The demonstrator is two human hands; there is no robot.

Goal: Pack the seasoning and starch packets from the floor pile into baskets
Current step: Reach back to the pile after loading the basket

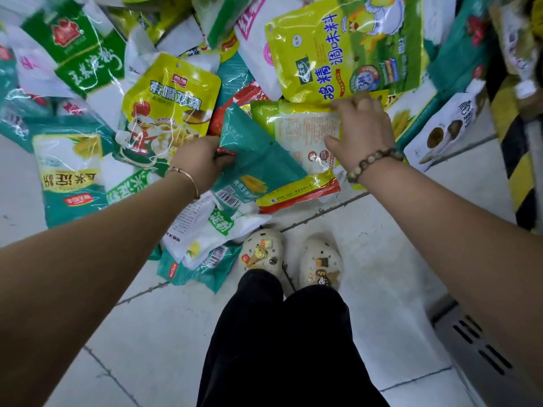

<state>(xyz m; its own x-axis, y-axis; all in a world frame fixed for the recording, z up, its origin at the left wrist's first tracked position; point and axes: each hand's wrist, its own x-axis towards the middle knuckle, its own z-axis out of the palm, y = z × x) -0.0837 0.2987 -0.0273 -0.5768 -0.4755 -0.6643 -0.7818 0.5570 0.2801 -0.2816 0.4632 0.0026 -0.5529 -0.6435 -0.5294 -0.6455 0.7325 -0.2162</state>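
Observation:
A pile of seasoning and starch packets covers the floor ahead of me. My left hand (pixel 202 161) grips the edge of a teal corn-starch packet (pixel 255 163) that lies tilted over other packets. My right hand (pixel 363 129) pinches a yellow seasoning packet (pixel 299 133) lying back side up, its red bottom edge toward me. A large yellow chicken-essence packet (pixel 346 45) sits just beyond my right hand. Another yellow chicken-essence packet (pixel 170 98) lies left of the teal one. No basket is in view.
More teal and white starch packets (pixel 70 177) spread left and toward my feet (pixel 291 258). A white box (pixel 446 127) and a black-yellow striped edge (pixel 517 160) stand at right. A metal floor grate (pixel 482 348) is at lower right. Bare tiled floor (pixel 164 333) lies behind.

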